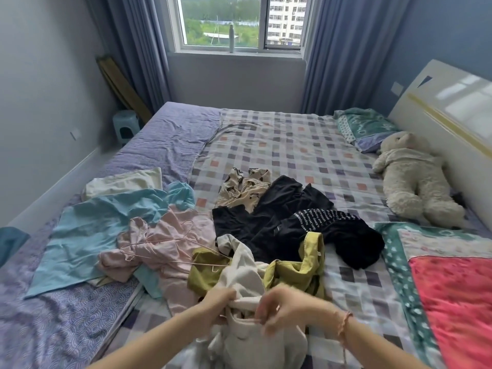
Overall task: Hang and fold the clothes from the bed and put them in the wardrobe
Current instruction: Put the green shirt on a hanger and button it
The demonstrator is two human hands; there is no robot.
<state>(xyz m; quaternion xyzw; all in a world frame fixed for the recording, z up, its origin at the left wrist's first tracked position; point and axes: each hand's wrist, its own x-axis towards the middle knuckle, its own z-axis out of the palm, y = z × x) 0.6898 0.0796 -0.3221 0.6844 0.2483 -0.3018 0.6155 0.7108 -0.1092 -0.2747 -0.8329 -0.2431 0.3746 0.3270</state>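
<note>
Closest in, at 6 o'clock, a cream garment (247, 283) is bunched up off the bed (279, 145) by both hands. The left hand (217, 302) has its fingers curled round a fold of the cloth, and the right hand (282, 306), with a pink bracelet (344, 324) at the wrist, pinches the cloth at its opening, where a thin pink wire shows. Touching it at 1 o'clock lies an olive-green garment (295, 272), and beyond that a heap of black clothes (279, 225). At 10 o'clock a pink garment (170, 243) carries pink wire hangers (159, 242) and overlaps a light blue garment (93, 230). A patterned beige garment (245, 187) lies at 12 o'clock behind the black heap. Far off at 2 o'clock a teddy bear (415, 179) rests by the headboard.
</note>
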